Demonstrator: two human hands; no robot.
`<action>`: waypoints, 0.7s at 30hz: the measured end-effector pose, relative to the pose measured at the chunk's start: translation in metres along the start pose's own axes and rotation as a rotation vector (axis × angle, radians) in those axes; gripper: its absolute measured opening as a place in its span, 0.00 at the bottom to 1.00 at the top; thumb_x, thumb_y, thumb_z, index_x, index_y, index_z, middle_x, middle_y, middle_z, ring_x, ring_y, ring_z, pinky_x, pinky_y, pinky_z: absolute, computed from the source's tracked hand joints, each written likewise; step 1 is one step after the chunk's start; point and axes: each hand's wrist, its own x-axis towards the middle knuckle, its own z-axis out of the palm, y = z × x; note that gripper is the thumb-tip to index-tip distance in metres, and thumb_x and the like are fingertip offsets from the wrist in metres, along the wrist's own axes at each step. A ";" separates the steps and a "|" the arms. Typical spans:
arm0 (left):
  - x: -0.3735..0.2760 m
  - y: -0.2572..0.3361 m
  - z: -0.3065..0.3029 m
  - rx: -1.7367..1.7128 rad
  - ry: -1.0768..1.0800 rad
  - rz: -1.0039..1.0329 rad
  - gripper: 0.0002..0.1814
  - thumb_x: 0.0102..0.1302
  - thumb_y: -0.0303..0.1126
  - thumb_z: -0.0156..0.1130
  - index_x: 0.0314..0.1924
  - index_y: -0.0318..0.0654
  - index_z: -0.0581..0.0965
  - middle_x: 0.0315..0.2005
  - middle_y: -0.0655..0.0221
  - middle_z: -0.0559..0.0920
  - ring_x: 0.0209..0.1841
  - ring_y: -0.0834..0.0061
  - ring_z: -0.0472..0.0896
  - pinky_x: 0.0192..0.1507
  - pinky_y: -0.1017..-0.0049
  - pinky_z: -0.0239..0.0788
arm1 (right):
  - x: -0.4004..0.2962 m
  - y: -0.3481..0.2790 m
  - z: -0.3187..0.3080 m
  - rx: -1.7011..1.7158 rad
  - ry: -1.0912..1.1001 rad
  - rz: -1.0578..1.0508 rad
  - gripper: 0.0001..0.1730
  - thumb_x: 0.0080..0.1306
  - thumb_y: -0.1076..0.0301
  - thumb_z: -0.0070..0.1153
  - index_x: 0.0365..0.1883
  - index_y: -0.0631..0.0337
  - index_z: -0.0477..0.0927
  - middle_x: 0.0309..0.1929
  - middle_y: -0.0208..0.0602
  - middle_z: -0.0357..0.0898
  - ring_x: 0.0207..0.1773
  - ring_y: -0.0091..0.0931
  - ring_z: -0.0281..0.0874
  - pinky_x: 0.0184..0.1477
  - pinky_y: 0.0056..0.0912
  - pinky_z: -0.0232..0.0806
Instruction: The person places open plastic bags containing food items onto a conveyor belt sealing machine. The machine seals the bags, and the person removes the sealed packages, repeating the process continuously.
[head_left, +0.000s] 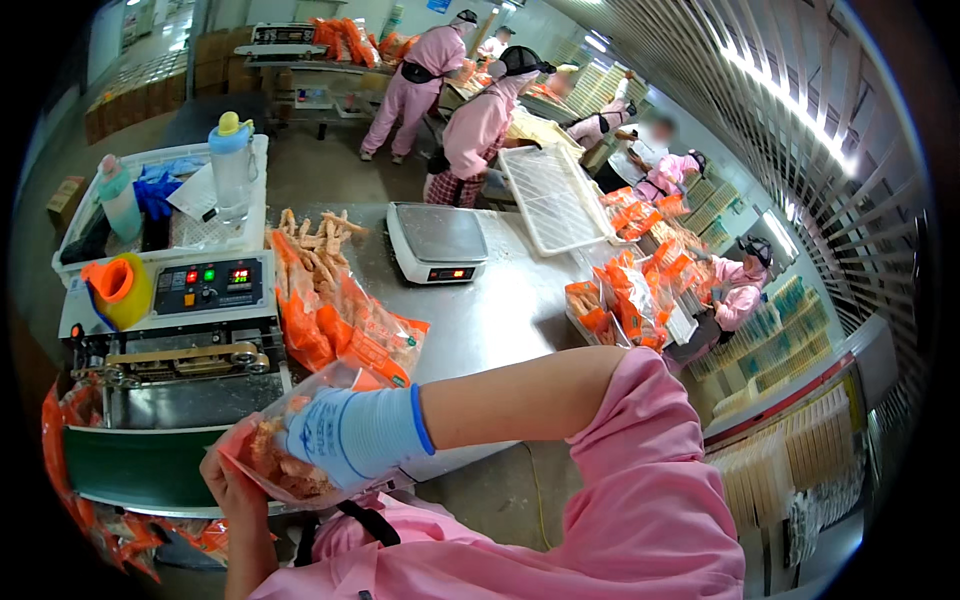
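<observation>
My bare left hand (231, 469) grips the edge of a clear and orange plastic bag (341, 491) holding crumb-coated food pieces (289, 461). My right hand (311, 431), in a light blue glove, reaches inside that bag against the pieces; its fingers are hidden. Just beyond, filled orange bags (367, 330) lie on the steel table (517, 300), beside a loose pile of coated sticks (322, 244). Farther back on the table stands a digital scale (439, 240) with nothing on its plate.
A band sealer (180, 360) with a green belt stands at the left. Behind it a white crate (259, 187) holds bottles and gloves. Filled bags (630, 292) and a tilted white tray (555, 199) are at the table's right. Several co-workers in pink stand beyond.
</observation>
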 end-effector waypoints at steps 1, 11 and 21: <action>0.002 0.004 0.001 -0.021 -0.019 -0.019 0.24 0.72 0.47 0.51 0.52 0.31 0.75 0.47 0.59 0.80 0.46 0.70 0.80 0.50 0.70 0.72 | 0.000 0.000 -0.003 0.048 0.018 0.049 0.24 0.54 0.62 0.58 0.47 0.64 0.72 0.33 0.41 0.79 0.34 0.36 0.81 0.37 0.38 0.73; 0.015 0.029 0.015 0.204 -0.055 0.018 0.24 0.74 0.42 0.46 0.46 0.24 0.78 0.46 0.55 0.82 0.47 0.69 0.80 0.51 0.72 0.70 | 0.012 0.002 -0.005 -0.280 -0.245 0.145 0.24 0.54 0.64 0.59 0.49 0.62 0.74 0.40 0.34 0.80 0.38 0.30 0.81 0.35 0.36 0.70; 0.001 0.030 0.020 -0.001 0.054 -0.070 0.30 0.72 0.48 0.50 0.56 0.22 0.70 0.53 0.55 0.77 0.56 0.68 0.75 0.59 0.68 0.65 | -0.037 0.003 -0.046 -0.311 0.203 -0.096 0.15 0.64 0.71 0.48 0.48 0.66 0.73 0.36 0.43 0.76 0.33 0.32 0.75 0.36 0.29 0.68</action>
